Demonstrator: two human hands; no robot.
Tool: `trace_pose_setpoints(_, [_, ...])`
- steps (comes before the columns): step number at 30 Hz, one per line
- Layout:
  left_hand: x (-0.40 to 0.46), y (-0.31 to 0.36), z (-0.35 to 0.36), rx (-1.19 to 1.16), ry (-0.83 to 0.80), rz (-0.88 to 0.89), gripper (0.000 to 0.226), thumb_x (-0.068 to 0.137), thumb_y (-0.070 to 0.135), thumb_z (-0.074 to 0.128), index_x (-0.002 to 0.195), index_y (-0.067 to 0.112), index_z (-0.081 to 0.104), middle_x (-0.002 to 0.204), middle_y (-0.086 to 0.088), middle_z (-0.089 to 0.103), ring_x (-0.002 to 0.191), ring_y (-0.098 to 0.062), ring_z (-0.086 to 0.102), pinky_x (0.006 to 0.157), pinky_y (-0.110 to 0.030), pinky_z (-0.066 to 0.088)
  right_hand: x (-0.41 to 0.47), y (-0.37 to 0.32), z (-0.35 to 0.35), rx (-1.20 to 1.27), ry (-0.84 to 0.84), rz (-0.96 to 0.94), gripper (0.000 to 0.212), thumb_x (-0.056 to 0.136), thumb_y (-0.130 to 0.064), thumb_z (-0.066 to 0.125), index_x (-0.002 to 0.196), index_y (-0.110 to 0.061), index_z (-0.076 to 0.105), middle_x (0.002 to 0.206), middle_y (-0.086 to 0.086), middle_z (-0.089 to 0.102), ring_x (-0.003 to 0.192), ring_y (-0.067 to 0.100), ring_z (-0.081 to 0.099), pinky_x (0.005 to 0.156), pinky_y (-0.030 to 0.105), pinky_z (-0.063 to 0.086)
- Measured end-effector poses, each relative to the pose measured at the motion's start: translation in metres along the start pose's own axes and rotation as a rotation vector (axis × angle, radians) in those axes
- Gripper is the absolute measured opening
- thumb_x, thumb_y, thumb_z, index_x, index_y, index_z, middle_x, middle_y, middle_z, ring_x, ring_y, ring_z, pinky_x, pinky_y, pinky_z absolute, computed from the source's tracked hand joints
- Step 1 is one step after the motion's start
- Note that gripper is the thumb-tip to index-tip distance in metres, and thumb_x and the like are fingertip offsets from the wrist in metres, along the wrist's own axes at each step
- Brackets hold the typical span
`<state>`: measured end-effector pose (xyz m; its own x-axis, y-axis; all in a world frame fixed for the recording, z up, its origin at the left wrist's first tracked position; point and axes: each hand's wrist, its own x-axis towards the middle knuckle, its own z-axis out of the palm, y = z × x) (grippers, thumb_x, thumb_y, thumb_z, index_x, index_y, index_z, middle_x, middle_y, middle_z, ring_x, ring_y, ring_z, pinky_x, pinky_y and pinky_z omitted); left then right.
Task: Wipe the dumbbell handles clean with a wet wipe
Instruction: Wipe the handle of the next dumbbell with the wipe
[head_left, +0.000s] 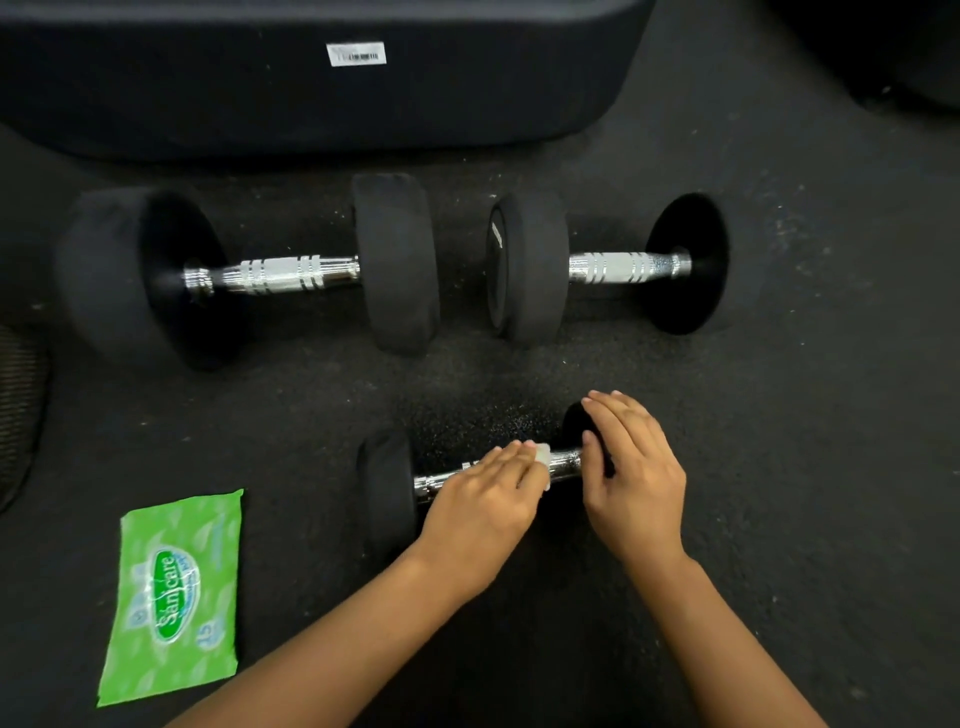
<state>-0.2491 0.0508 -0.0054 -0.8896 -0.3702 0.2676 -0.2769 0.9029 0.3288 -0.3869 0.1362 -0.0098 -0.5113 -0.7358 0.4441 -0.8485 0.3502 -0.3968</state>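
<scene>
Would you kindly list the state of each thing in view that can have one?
Near dumbbell: lying on the floor, handle being wiped.
Wet wipe: bunched, pressed on that handle.
Left hand: holds the wipe.
Right hand: rests on the dumbbell's right head.
Two far dumbbells: lying untouched.
Wipe packet: flat on floor, appears closed.

Left hand (480, 491) presses wipe (542, 456) on dumbbell handle (563, 461).
</scene>
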Motion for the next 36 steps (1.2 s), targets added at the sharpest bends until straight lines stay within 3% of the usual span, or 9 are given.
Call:
trace_pose_setpoints(2, [-0.004,-0.004,0.002,-0.045,-0.053,-0.051,0.041,0.075,0.008,0.069,0.115,0.001,0.063,0.114,-0.015,0.066,0.104,-0.023,0.064,0.087,-0.035,0.052,0.001,-0.001,0.000,-0.004,-0.003,0.002,0.031,0.090,-0.017,0.047,0.112,-0.004,0.065,0.115,0.007,0.064,0.117,0.020,0.053,0.102,0.028,0.038])
trace_pose_setpoints(7, [-0.011,0.000,-0.001,-0.002,-0.104,-0.014,0.048,0.078,0.005,0.034,0.117,0.002,0.062,0.118,-0.013,0.063,0.108,-0.022,0.062,0.089,-0.034,0.051,-0.005,0.002,-0.001,0.015,0.018,-0.019,0.030,0.090,-0.015,0.049,0.112,-0.003,0.064,0.116,0.007,0.064,0.118,0.021,0.052,0.103,0.028,0.038])
trace_pose_setpoints(17, [0.003,0.005,-0.001,0.074,-0.131,0.053,0.041,0.077,0.006,0.041,0.108,0.000,0.067,0.108,-0.015,0.068,0.097,-0.022,0.067,0.085,-0.031,0.052,-0.003,-0.001,-0.001,0.003,0.010,0.007,0.030,0.090,-0.016,0.048,0.112,-0.004,0.064,0.115,0.007,0.064,0.117,0.021,0.053,0.102,0.029,0.039])
trace_pose_setpoints(20, [0.022,0.010,-0.012,-0.029,-0.249,-0.127,0.037,0.079,0.006,0.063,0.117,0.008,0.063,0.113,-0.008,0.067,0.098,-0.022,0.066,0.079,-0.031,0.053,-0.002,-0.001,-0.001,0.008,-0.001,0.013,0.031,0.090,-0.017,0.047,0.113,-0.005,0.064,0.116,0.006,0.064,0.118,0.020,0.052,0.102,0.028,0.038])
trace_pose_setpoints(22, [0.034,0.006,-0.020,-0.026,-0.340,-0.293,0.029,0.094,0.021,0.051,0.122,0.021,0.057,0.113,-0.003,0.065,0.101,-0.024,0.062,0.079,-0.032,0.047,-0.001,0.000,-0.001,0.012,-0.008,0.014,0.032,0.090,-0.018,0.047,0.113,-0.005,0.064,0.116,0.006,0.064,0.118,0.020,0.051,0.103,0.026,0.036])
trace_pose_setpoints(25, [0.035,-0.004,-0.026,-0.004,-0.383,-0.365,0.020,0.097,0.029,0.046,0.110,0.023,0.060,0.095,-0.005,0.066,0.092,-0.026,0.062,0.074,-0.034,0.044,-0.002,0.000,-0.001,0.013,-0.004,0.004,0.032,0.090,-0.017,0.047,0.113,-0.004,0.064,0.116,0.007,0.064,0.118,0.021,0.052,0.104,0.026,0.036])
trace_pose_setpoints(30, [0.023,-0.001,-0.023,-0.075,-0.286,-0.168,0.019,0.078,0.012,0.062,0.096,0.010,0.069,0.079,-0.006,0.070,0.065,-0.028,0.068,0.052,-0.034,0.053,-0.004,0.001,0.000,0.025,0.011,-0.003,0.030,0.090,-0.015,0.048,0.112,-0.003,0.065,0.115,0.007,0.064,0.117,0.021,0.053,0.102,0.030,0.039])
trace_pose_setpoints(33, [0.034,-0.012,-0.029,-0.026,-0.388,-0.287,0.015,0.093,0.024,0.051,0.102,0.019,0.061,0.094,-0.004,0.067,0.089,-0.028,0.064,0.069,-0.036,0.046,0.000,0.001,0.000,0.017,-0.002,0.001,0.030,0.090,-0.016,0.048,0.112,-0.004,0.065,0.115,0.006,0.064,0.116,0.021,0.053,0.102,0.029,0.039])
trace_pose_setpoints(36, [0.029,-0.014,-0.031,0.093,-0.397,-0.325,0.015,0.095,0.023,0.046,0.107,0.021,0.056,0.102,-0.003,0.065,0.096,-0.025,0.061,0.075,-0.034,0.044,0.001,0.001,0.000,0.022,-0.006,-0.003,0.030,0.089,-0.017,0.049,0.112,-0.005,0.065,0.115,0.006,0.064,0.117,0.021,0.053,0.101,0.030,0.040])
